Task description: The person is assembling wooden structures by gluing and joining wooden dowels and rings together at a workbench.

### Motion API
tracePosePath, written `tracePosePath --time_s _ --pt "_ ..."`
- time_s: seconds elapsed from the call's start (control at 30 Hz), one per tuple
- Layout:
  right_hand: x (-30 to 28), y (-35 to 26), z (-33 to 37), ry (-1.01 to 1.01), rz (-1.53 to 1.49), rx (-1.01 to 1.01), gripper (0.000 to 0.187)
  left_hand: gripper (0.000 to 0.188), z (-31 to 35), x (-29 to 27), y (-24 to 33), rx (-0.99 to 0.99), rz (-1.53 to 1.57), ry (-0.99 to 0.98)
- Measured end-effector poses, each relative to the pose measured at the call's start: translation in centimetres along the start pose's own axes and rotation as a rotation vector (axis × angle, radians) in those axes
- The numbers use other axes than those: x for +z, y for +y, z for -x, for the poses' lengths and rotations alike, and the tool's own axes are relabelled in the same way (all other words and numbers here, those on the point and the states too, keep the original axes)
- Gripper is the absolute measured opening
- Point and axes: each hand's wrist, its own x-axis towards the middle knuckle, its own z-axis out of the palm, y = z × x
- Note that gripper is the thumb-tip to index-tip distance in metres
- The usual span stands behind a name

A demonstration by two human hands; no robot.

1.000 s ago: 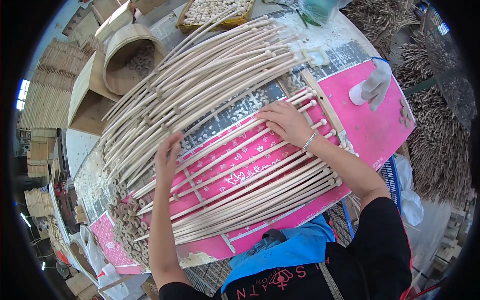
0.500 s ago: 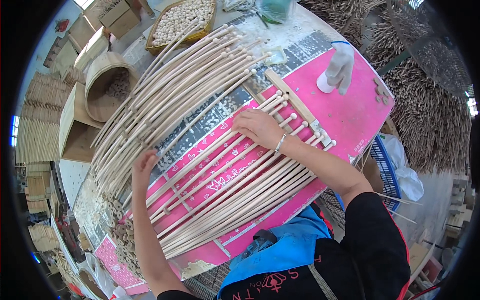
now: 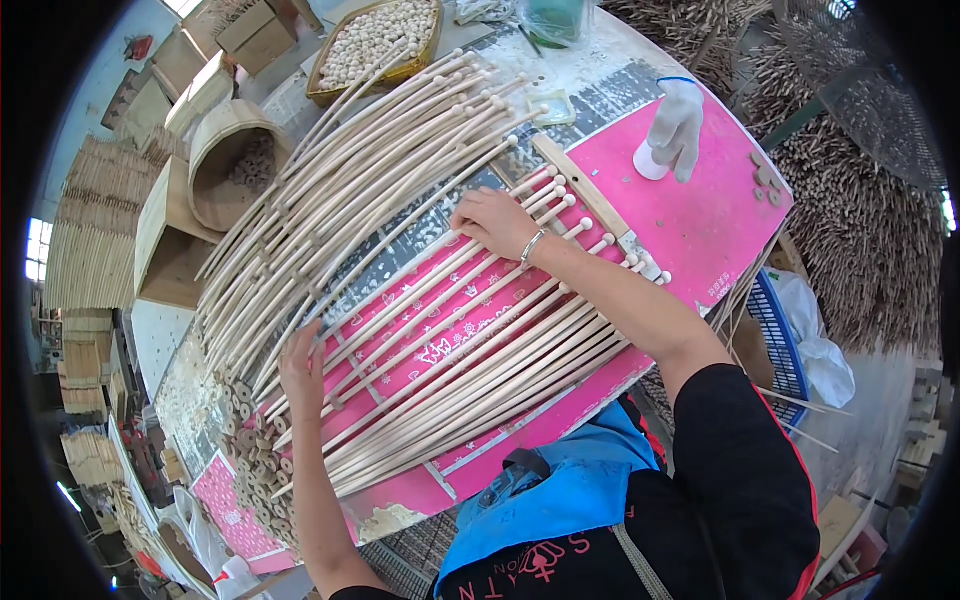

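Note:
A row of pale wooden sticks with ball-shaped ends [image 3: 480, 392] lies slantwise over the pink patterned sheet [image 3: 668, 240]. Their balls sit near a wooden bar [image 3: 585, 190] fixed across the table. My right hand [image 3: 495, 222] is closed over the outermost stick [image 3: 392, 282] of the row, not far from its ball end. Toward the other end of that stick, the fingers of my left hand [image 3: 302, 365] pinch it, partly hidden by the hand itself. Beyond my hands lies a larger heap of ball-ended sticks [image 3: 345, 205]. Small wooden rings [image 3: 258, 470] are piled near my left forearm.
A yellow basket of wooden balls [image 3: 372, 52] stands at the far side. A wooden tub [image 3: 228, 160] lies sideways at the left. At the right, a white glove [image 3: 677, 130] covers an upright white holder. Below the table's right edge is a blue crate [image 3: 778, 340].
Another stick now lies under my hands at the row's far side. My right hand has shifted slightly left and away from me; my left hand has come nearer and right, onto the stick.

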Motion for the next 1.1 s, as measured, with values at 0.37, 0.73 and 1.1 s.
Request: tracePosePath --time_s 0.37,0.73,1.1 --pt "-5.8 0.6 7.1 0.283 -0.099 0.054 0.027 0.034 3.0 0.4 -0.7 -0.077 -0.005 0.120" --pt "-8.6 3.7 9.4 0.170 0.278 0.039 0.014 0.034 8.4 -1.5 -1.2 -0.196 -0.041 0.270" --pt "-10.8 4.6 12.8 0.306 -0.009 0.338 0.017 0.041 12.5 -1.8 3.0 -0.183 0.055 0.226"
